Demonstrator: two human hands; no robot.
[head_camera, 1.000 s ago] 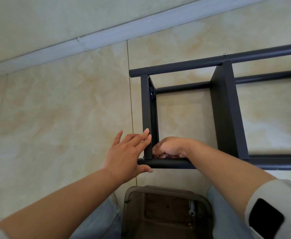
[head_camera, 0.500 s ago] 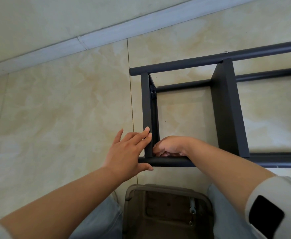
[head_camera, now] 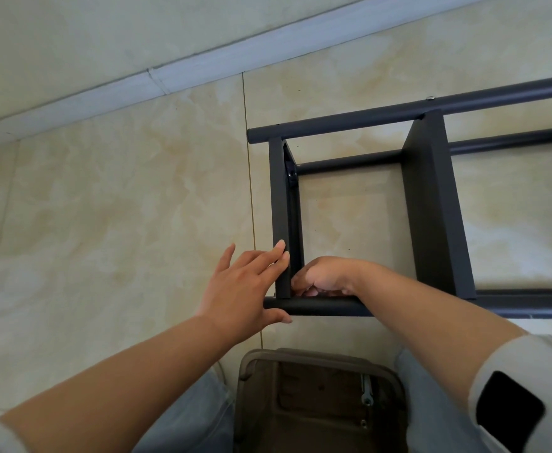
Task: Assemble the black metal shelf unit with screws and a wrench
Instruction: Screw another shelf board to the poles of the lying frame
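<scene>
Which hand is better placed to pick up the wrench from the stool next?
Left, probably. The left hand lies open against the shelf panel; the right hand is curled inside the frame corner, seemingly busy there. The wrench lies on the stool between both arms.

Black shelf frame [head_camera: 431,204] lying on its side on beige floor tiles [head_camera: 104,207], near a pale baseboard [head_camera: 157,81]. Left hand [head_camera: 238,286] flat against the end panel [head_camera: 281,217], fingers [head_camera: 276,253] straight, thumb under the near tube [head_camera: 320,306]. Right hand [head_camera: 325,276] curled inside the corner just behind that tube; what it holds hidden. Brown stool [head_camera: 317,400] below, between the knees, with a wrench [head_camera: 367,392] lying on it.
</scene>
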